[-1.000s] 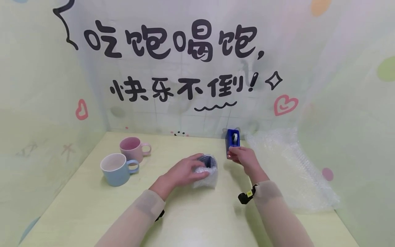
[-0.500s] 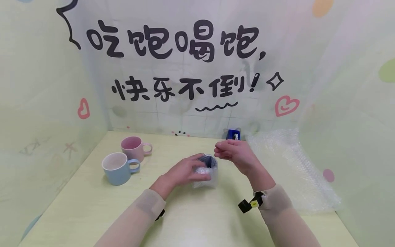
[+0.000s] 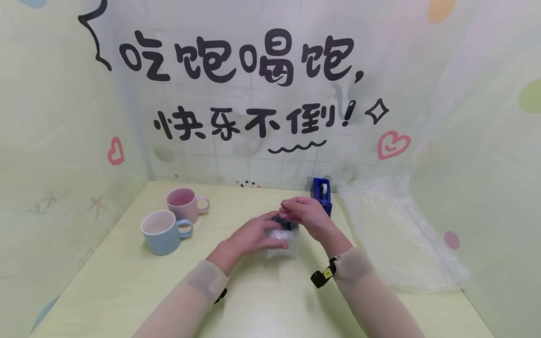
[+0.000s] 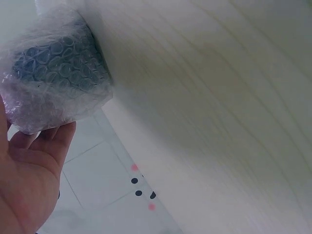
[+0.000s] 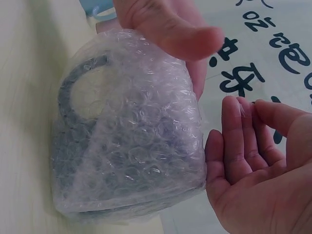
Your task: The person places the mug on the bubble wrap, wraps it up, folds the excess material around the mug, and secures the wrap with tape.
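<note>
- The left hand [image 3: 249, 236] grips a bubble-wrapped object [image 3: 284, 246], thumb on its near side.
- Just right of that grip, the right hand [image 3: 307, 216] hangs over the object's top, fingertips drawn together; contact cannot be told.
- Left of the grip, well apart: a blue mug [image 3: 162, 238], with a pink mug [image 3: 183, 207] just behind.
- Beyond the grip, to the right: a blue tape dispenser [image 3: 325, 202].
- Far right of the grip: loose bubble wrap [image 3: 401, 239].

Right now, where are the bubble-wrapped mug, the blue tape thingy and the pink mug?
Bubble-wrapped mug [image 5: 136, 146]: right wrist view, on its wrapped side.
Blue tape dispenser [image 3: 325, 199]: head view, on its body.
Pink mug [image 3: 188, 213]: head view, on its outer side.
</note>
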Motion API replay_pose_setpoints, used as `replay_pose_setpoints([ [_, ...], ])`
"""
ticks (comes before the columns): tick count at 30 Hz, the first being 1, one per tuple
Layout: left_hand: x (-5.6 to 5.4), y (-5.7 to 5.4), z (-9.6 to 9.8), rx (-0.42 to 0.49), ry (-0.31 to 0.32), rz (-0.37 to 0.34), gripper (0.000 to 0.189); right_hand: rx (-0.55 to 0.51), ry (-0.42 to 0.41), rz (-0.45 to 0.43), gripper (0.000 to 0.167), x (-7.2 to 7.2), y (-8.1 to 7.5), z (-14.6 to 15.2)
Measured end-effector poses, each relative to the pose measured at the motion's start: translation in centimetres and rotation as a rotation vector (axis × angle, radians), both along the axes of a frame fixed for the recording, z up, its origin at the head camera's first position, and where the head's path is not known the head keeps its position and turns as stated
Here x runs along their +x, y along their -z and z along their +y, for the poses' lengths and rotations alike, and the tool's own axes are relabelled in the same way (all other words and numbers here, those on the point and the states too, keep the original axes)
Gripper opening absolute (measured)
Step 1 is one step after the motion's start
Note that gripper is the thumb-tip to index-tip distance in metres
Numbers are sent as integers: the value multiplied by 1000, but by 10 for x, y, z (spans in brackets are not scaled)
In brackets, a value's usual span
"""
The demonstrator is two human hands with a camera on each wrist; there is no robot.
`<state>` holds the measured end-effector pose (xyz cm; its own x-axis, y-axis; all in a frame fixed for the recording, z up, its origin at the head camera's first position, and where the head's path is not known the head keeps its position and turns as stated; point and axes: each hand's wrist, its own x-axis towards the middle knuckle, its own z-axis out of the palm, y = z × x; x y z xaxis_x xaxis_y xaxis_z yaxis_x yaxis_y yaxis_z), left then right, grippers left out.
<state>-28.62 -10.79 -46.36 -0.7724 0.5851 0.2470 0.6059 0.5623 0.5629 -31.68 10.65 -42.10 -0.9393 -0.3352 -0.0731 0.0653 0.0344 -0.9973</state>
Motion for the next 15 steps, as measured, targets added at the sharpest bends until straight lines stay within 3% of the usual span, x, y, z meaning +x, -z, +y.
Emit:
replay_pose_setpoints([
  [8,3,1,5,66,-52,-60,36,16,2,15,25,0,0,-2],
  [15,6,2,15,150,-166,-151,30,49,47,31,21,3,0,-3],
])
